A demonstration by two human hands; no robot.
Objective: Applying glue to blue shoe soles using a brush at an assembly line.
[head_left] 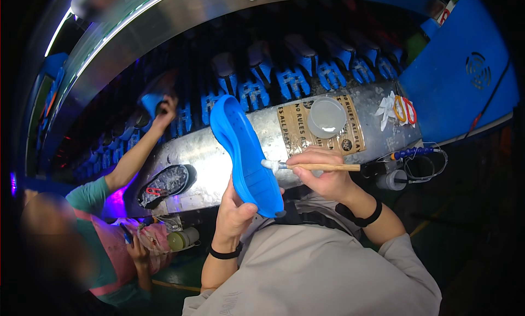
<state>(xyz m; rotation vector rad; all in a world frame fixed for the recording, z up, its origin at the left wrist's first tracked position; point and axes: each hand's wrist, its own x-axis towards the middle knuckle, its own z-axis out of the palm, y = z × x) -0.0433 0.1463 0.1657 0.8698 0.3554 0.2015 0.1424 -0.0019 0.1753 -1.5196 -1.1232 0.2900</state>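
Observation:
A blue shoe sole [247, 154] stands tilted up in my left hand [234, 215], which grips it near its lower end. Its hollow inner side, with a raised rim, faces right. My right hand [322, 174] is closed on a brush [328, 166] with a wooden handle. The brush's white, wet-looking bristles meet the right rim of the sole, about midway along. Beyond my right hand a clear plastic tub [327, 117] of pale liquid stands on a piece of printed cardboard [293, 131].
Shoes on blue holders [293, 83] line the machine behind the metal bench [208, 176]. Scissors [404, 110] lie at the right beside white scraps. A dark, residue-covered tray [167, 186] sits left. Nearby, a co-worker's hand [166, 113] holds a shoe part. Cables and a cup [391, 179] hang right.

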